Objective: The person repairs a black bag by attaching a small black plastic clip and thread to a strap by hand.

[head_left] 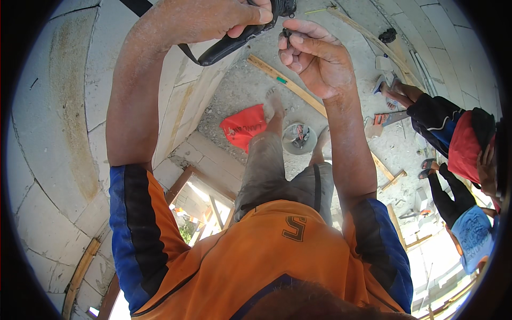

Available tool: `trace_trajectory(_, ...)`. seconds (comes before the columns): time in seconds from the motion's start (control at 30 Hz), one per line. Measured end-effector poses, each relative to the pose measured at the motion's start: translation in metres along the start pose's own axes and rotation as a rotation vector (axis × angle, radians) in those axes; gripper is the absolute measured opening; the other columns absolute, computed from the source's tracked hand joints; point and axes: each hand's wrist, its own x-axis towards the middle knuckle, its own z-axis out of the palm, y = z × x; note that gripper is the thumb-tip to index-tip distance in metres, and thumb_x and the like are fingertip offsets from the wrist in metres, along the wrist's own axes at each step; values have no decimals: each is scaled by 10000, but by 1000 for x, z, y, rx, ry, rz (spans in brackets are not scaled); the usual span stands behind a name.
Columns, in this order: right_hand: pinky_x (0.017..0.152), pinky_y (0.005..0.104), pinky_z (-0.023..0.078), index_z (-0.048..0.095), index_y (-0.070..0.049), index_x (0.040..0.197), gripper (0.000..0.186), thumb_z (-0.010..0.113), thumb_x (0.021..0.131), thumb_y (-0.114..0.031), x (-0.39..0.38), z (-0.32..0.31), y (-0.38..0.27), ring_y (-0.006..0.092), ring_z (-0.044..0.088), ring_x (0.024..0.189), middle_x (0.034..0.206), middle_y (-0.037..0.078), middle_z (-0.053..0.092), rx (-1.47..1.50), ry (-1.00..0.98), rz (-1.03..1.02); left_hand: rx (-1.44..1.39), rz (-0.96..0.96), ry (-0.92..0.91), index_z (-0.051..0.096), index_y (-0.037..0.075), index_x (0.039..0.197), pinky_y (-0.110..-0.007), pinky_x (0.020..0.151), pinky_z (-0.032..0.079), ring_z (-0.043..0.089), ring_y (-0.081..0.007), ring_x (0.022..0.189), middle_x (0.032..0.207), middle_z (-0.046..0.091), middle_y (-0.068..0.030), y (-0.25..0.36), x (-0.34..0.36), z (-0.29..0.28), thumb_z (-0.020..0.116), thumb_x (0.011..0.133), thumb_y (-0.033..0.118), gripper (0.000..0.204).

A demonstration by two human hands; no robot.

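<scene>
At the top of the view my left hand [242, 18] is closed on a long black pouch-like item [234, 48] with a wide black strap [135, 6]; part of it runs out of the upper edge. Just right of it my right hand [320, 56] is raised with curled fingers, pinching a small dark piece [286, 36] too small to name, close to the black item's end.
Below lie a red bag [240, 128], a bucket [299, 138] with tools, wooden battens [288, 85] and a saw [394, 117] on the dusty floor. Two other people [469, 149] [474, 240] are at the right. A block wall [64, 133] with an opening [200, 208] is on the left.
</scene>
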Motion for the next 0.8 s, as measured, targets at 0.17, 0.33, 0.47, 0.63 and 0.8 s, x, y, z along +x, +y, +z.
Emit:
trace_trajectory(0.17,643,277,550,687,35,1190,256,665,949,-44,0,0,0,242,747,802,972,174,736,22,1,19,1,28,19,728,12,842,-246,493,395,521,-52,544,618,626,9,-5,1,2,675,918,111,135)
trace_trajectory(0.33,629,285,560,675,45,1203,271,677,948,-46,-1,-1,0,265,759,802,976,196,745,-20,-3,17,10,11,32,727,4,853,-243,497,400,521,-52,547,622,624,8,-6,0,2,673,918,106,132)
trace_trajectory(0.47,611,297,567,665,33,1207,273,681,950,-59,-2,6,-1,296,770,828,996,222,749,-59,12,27,3,26,32,726,4,850,-241,496,401,517,-50,544,624,624,9,-8,-2,1,672,918,100,130)
trace_trajectory(0.63,591,306,564,662,6,1140,199,678,955,-64,-5,7,-2,319,774,831,986,226,751,-17,15,38,-23,7,12,725,4,863,-243,480,400,517,-49,536,629,623,7,-7,-2,0,672,921,90,116)
trace_trajectory(0.8,568,297,546,667,-37,1069,115,681,959,-69,-2,3,-1,318,774,822,957,213,755,50,-36,42,-55,-25,19,725,9,868,-241,473,396,519,-48,537,632,624,8,-7,-6,-1,672,921,89,110)
